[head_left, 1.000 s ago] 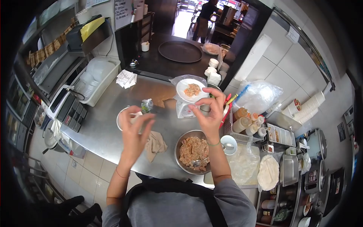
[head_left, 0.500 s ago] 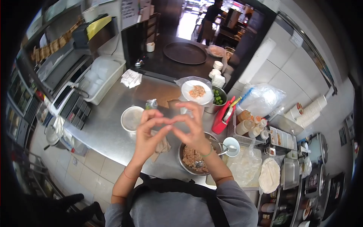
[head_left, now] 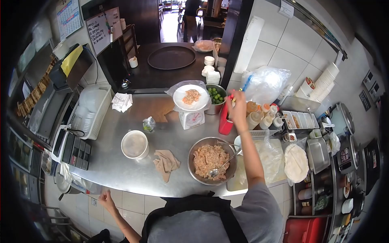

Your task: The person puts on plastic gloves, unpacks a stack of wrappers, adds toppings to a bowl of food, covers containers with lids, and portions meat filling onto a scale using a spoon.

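Observation:
My right hand (head_left: 238, 106) is at the top of a red upright holder (head_left: 225, 121), its fingers bent and closed over the opening; whatever they grip is hidden. Down at the lower left, off the counter's front edge, my left hand (head_left: 107, 200) is curled closed, and its inside does not show. A steel bowl (head_left: 190, 172) of minced meat mixture (head_left: 210, 160) with a spoon (head_left: 214, 172) in it sits in front of me. Behind it, a kitchen scale (head_left: 192, 119) bears a white plate (head_left: 178, 97) with a small portion of meat (head_left: 191, 97) on it.
A white tub (head_left: 135, 144), a crumpled brown cloth (head_left: 166, 164) and a small plastic bag (head_left: 148, 124) lie on the steel counter. Green limes (head_left: 216, 95) fill a metal pot beside the scale. Sauce bottles (head_left: 259, 117) crowd the right side. A person (head_left: 191, 20) stands beyond the opening.
My hands, earlier together with fingertips touching above the counter, have parted. The right went to the red holder, the left dropped to the lower left. The view has shifted.

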Demonstrator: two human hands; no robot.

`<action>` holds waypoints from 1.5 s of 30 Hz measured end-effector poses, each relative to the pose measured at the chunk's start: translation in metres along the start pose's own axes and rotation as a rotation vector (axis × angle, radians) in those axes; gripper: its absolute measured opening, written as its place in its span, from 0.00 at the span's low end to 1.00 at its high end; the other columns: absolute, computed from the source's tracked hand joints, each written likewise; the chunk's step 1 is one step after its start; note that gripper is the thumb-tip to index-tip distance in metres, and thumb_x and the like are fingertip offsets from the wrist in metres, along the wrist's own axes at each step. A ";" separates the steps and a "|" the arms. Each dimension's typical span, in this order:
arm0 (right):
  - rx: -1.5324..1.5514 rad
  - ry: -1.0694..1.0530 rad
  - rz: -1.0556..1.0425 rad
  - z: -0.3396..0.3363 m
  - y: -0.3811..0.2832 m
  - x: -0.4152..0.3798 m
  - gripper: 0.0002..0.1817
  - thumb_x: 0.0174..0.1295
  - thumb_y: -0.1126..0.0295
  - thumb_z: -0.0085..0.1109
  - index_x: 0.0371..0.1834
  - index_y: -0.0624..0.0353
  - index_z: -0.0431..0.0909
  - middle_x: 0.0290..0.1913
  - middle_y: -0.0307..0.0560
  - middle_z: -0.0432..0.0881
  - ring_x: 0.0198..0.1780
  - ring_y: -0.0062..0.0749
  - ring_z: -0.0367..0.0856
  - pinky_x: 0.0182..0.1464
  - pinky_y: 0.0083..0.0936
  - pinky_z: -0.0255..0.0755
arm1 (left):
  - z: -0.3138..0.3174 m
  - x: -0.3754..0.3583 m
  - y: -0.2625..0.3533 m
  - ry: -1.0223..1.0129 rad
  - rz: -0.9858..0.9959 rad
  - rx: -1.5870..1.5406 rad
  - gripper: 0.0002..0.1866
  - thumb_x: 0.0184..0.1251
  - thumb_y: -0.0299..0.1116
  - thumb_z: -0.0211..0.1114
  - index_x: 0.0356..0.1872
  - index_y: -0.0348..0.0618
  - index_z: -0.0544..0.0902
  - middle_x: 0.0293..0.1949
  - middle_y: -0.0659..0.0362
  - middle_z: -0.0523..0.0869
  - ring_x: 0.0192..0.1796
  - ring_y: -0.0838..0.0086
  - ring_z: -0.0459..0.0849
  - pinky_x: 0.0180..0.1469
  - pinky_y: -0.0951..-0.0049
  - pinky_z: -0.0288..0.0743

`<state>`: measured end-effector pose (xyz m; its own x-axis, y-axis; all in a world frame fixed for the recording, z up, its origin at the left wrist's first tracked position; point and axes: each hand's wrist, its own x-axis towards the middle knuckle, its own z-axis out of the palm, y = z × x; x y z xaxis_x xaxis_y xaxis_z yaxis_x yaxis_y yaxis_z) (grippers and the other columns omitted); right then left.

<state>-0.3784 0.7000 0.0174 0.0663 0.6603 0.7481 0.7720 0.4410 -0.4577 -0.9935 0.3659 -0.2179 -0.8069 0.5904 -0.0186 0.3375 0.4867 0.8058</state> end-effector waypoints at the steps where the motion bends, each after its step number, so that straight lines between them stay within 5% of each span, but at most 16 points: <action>1: -0.015 0.000 0.183 0.007 0.036 0.009 0.15 0.53 0.71 0.59 0.44 0.64 0.73 0.42 0.59 0.72 0.49 0.53 0.70 0.52 0.41 0.64 | 0.002 0.000 -0.008 0.101 -0.009 0.233 0.09 0.53 0.35 0.66 0.31 0.42 0.80 0.45 0.55 0.76 0.44 0.70 0.75 0.44 0.69 0.70; 4: -0.082 0.078 0.252 0.039 0.125 0.020 0.18 0.52 0.66 0.62 0.43 0.63 0.74 0.41 0.61 0.74 0.46 0.55 0.71 0.51 0.42 0.65 | 0.021 -0.004 -0.038 0.364 -0.114 0.827 0.08 0.52 0.34 0.64 0.32 0.43 0.81 0.49 0.51 0.72 0.48 0.60 0.74 0.46 0.63 0.72; 6: -0.166 -0.087 0.432 0.055 0.148 0.027 0.20 0.50 0.68 0.63 0.47 0.62 0.74 0.44 0.61 0.75 0.47 0.53 0.73 0.51 0.37 0.67 | 0.046 0.001 -0.072 0.497 -0.209 1.099 0.07 0.53 0.34 0.62 0.32 0.46 0.81 0.51 0.49 0.70 0.50 0.55 0.73 0.47 0.60 0.73; 10: -0.096 -0.239 0.607 0.077 0.173 0.035 0.25 0.49 0.68 0.64 0.53 0.62 0.74 0.50 0.64 0.75 0.51 0.52 0.74 0.56 0.34 0.66 | 0.027 0.014 -0.041 0.342 -0.226 0.922 0.08 0.54 0.37 0.62 0.33 0.46 0.79 0.48 0.53 0.71 0.50 0.57 0.73 0.44 0.56 0.74; 13: 0.116 -0.247 0.621 0.106 0.220 0.027 0.26 0.49 0.69 0.63 0.54 0.63 0.74 0.53 0.62 0.75 0.53 0.51 0.75 0.58 0.34 0.65 | 0.003 -0.007 0.056 0.406 -0.055 0.888 0.07 0.58 0.35 0.60 0.35 0.46 0.79 0.47 0.56 0.73 0.50 0.58 0.74 0.41 0.56 0.74; 16: -0.070 -0.078 0.433 0.082 0.194 0.035 0.22 0.49 0.68 0.63 0.51 0.60 0.77 0.51 0.60 0.74 0.57 0.50 0.69 0.58 0.33 0.63 | 0.000 -0.012 0.107 0.556 0.242 0.792 0.12 0.62 0.29 0.55 0.46 0.48 0.79 0.50 0.53 0.74 0.50 0.57 0.74 0.46 0.59 0.72; 18: -0.022 0.140 0.300 0.062 0.153 0.044 0.21 0.51 0.71 0.61 0.51 0.59 0.77 0.51 0.59 0.72 0.56 0.50 0.69 0.57 0.33 0.63 | 0.022 0.007 0.115 0.552 0.492 0.378 0.18 0.66 0.29 0.50 0.58 0.46 0.72 0.55 0.48 0.71 0.56 0.57 0.72 0.55 0.62 0.67; 22: 0.048 0.378 0.024 0.010 0.053 0.061 0.19 0.54 0.78 0.56 0.51 0.55 0.77 0.50 0.58 0.71 0.54 0.47 0.70 0.55 0.32 0.64 | 0.105 0.008 0.146 0.044 0.277 -0.370 0.25 0.71 0.42 0.48 0.64 0.40 0.62 0.64 0.47 0.63 0.65 0.58 0.63 0.65 0.67 0.55; 26: 0.147 0.517 -0.057 -0.041 -0.030 0.062 0.18 0.58 0.80 0.50 0.53 0.57 0.75 0.51 0.54 0.69 0.51 0.38 0.73 0.52 0.29 0.67 | 0.168 -0.010 0.198 -0.222 -0.066 -0.819 0.32 0.70 0.49 0.48 0.66 0.37 0.57 0.64 0.50 0.63 0.64 0.64 0.64 0.64 0.69 0.57; 31: 0.633 0.808 -0.106 -0.082 -0.097 0.032 0.27 0.62 0.82 0.42 0.66 0.62 0.54 0.50 0.51 0.68 0.46 0.29 0.74 0.48 0.22 0.68 | 0.210 -0.004 0.202 0.017 0.106 -0.713 0.25 0.73 0.45 0.43 0.60 0.35 0.63 0.57 0.51 0.69 0.58 0.66 0.69 0.61 0.70 0.60; 34: 0.620 0.966 -0.120 -0.099 -0.107 0.005 0.32 0.61 0.83 0.42 0.68 0.62 0.44 0.51 0.51 0.69 0.43 0.25 0.73 0.45 0.19 0.69 | 0.220 0.003 0.184 0.025 0.244 -0.657 0.23 0.73 0.41 0.42 0.60 0.35 0.63 0.58 0.51 0.68 0.59 0.66 0.68 0.61 0.70 0.60; 38: 0.682 1.041 0.035 -0.119 -0.108 -0.032 0.29 0.59 0.80 0.49 0.65 0.63 0.54 0.44 0.47 0.74 0.23 0.14 0.64 0.26 0.11 0.62 | 0.209 0.020 0.175 -0.141 0.328 -0.552 0.22 0.73 0.40 0.41 0.61 0.36 0.62 0.59 0.49 0.67 0.60 0.65 0.68 0.61 0.69 0.60; 42: 0.883 0.960 0.182 -0.136 -0.097 -0.055 0.23 0.61 0.77 0.49 0.61 0.65 0.60 0.41 0.45 0.75 0.16 0.09 0.57 0.19 0.10 0.55 | 0.194 0.032 0.184 -0.348 0.388 -0.387 0.24 0.73 0.42 0.43 0.62 0.36 0.61 0.61 0.48 0.66 0.61 0.64 0.67 0.62 0.68 0.59; 45: 1.092 0.767 0.312 -0.139 -0.078 -0.060 0.16 0.64 0.75 0.47 0.54 0.67 0.69 0.33 0.42 0.78 0.15 0.08 0.56 0.18 0.10 0.53 | 0.188 0.030 0.200 -0.300 0.382 -0.212 0.25 0.71 0.41 0.48 0.62 0.36 0.62 0.60 0.48 0.67 0.62 0.62 0.67 0.62 0.67 0.59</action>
<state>-0.3547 0.5413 0.0749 0.7497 0.4780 0.4577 -0.2016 0.8237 -0.5299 -0.8589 0.6021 -0.1686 -0.4608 0.8737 0.1558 0.4497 0.0785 0.8897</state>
